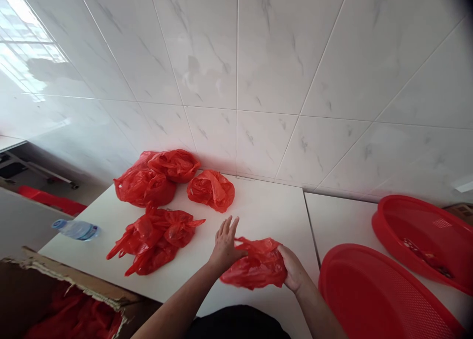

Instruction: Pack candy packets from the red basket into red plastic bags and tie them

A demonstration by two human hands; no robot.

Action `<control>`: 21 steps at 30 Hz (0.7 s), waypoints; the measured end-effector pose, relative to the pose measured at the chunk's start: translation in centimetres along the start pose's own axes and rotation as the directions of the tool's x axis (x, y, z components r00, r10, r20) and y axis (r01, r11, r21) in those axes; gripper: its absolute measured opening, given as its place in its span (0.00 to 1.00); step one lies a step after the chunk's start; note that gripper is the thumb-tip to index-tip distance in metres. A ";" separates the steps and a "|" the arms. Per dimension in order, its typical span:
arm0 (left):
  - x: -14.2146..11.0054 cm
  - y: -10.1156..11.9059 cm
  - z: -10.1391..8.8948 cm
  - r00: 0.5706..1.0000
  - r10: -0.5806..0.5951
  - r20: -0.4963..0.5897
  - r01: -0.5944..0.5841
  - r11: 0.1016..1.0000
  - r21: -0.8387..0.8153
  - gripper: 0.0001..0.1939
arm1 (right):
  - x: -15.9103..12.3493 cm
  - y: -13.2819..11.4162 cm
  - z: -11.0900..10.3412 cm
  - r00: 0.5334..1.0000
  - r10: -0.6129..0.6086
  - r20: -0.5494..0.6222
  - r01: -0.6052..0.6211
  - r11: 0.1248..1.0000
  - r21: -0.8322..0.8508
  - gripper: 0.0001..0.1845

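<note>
A red plastic bag (258, 267) is bunched up just above the near part of the white table, in front of my body. My right hand (291, 269) grips its right side, with the fingers partly hidden behind the plastic. On the bag's left, my left hand (225, 244) is open, fingers stretched upward and thumb pointing at the bag's upper edge. Whether that thumb touches the plastic, I cannot tell. Beyond the hands lies another crumpled red bag (210, 191). Knotted red bags (158, 238) rest farther left, their contents hidden.
More full red bags (148, 179) sit by the tiled wall (269, 73). A plastic bottle (76, 229) lies at the table's left edge. Below it stands a cardboard box (84, 280) with red plastic inside. Two red baskets (369, 289) occupy the right-hand table.
</note>
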State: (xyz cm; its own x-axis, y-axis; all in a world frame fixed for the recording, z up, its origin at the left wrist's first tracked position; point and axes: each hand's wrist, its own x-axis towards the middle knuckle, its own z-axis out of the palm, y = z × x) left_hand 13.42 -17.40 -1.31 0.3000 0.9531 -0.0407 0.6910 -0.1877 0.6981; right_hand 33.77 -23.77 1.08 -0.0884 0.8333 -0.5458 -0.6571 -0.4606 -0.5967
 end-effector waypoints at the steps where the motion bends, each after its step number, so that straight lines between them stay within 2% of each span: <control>1: 0.3 0.1 -0.1 0.998 0.027 0.055 -0.027 1.000 -0.001 0.53 | -0.3 -0.2 0.0 0.998 0.001 0.065 0.002 0.999 -0.052 0.09; 2: 0.7 0.2 -0.2 0.991 0.047 0.124 -0.045 0.999 -0.017 0.49 | -0.5 -0.4 -0.2 0.994 0.001 0.108 0.010 0.995 -0.101 0.09; 4: 1.3 0.3 -0.3 0.966 0.044 0.256 -0.026 0.997 -0.070 0.29 | -0.5 -0.8 -1.1 0.996 -0.014 0.094 0.033 0.977 -0.212 0.08; 6: 1.7 0.2 -0.4 0.960 -0.044 0.275 0.085 0.987 -0.139 0.09 | -0.1 -1.4 -2.7 0.994 -0.087 -0.060 0.056 0.916 -0.397 0.08; 7: 1.9 0.1 -0.4 0.964 -0.103 0.244 0.148 0.974 -0.174 0.05 | 0.1 -1.6 -3.5 0.974 -0.160 -0.161 0.059 0.863 -0.502 0.08; 9: 2.3 -0.1 -0.3 0.967 -0.192 0.169 0.229 0.945 -0.235 0.04 | 0.4 -2.1 -4.7 0.888 -0.357 -0.290 0.075 0.735 -0.674 0.10; 10: 2.4 -0.2 -0.3 0.964 -0.220 0.150 0.252 0.934 -0.252 0.04 | 0.4 -2.2 -4.9 0.834 -0.468 -0.293 0.113 0.664 -0.739 0.15; 12: 2.5 -0.3 -0.3 0.957 -0.249 0.146 0.280 0.925 -0.257 0.04 | 0.1 -2.1 -4.4 0.710 -0.681 -0.182 0.246 0.481 -0.841 0.23; 14: 2.5 -0.3 -0.1 0.947 -0.284 0.147 0.314 0.911 -0.267 0.04 | -0.7 -1.2 -2.8 0.576 -0.817 0.011 0.368 0.248 -0.896 0.20; 15: 2.4 -0.2 0.0 0.942 -0.300 0.152 0.332 0.903 -0.273 0.03 | -1.1 -0.6 -1.8 0.549 -0.829 0.106 0.407 0.154 -0.900 0.16; 16: 2.3 -0.1 0.1 0.936 -0.313 0.159 0.347 0.895 -0.280 0.03 | -1.3 0.2 -0.8 0.570 -0.798 0.193 0.438 0.096 -0.894 0.13; 18: 1.9 0.4 0.3 0.930 -0.323 0.174 0.362 0.885 -0.293 0.04 | -1.3 2.1 0.6 0.708 -0.630 0.319 0.470 0.083 -0.879 0.12; 20: 1.4 1.0 0.2 0.923 -0.314 0.225 0.374 0.869 -0.323 0.05 | -0.5 3.8 0.8 0.843 -0.416 0.340 0.418 0.113 -0.901 0.16; 21: 1.2 1.3 0.1 0.914 -0.300 0.273 0.385 0.854 -0.349 0.06 | 0.2 4.4 0.5 0.894 -0.341 0.290 0.344 0.109 -0.933 0.17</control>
State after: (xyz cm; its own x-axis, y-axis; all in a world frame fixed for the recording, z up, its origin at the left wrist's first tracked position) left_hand 14.78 -16.51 -0.54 0.2466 0.8625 -0.4418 0.4760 0.2893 0.8305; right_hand 30.50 -25.50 -1.36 -0.0725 0.9908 -0.1142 0.5965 -0.0487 -0.8012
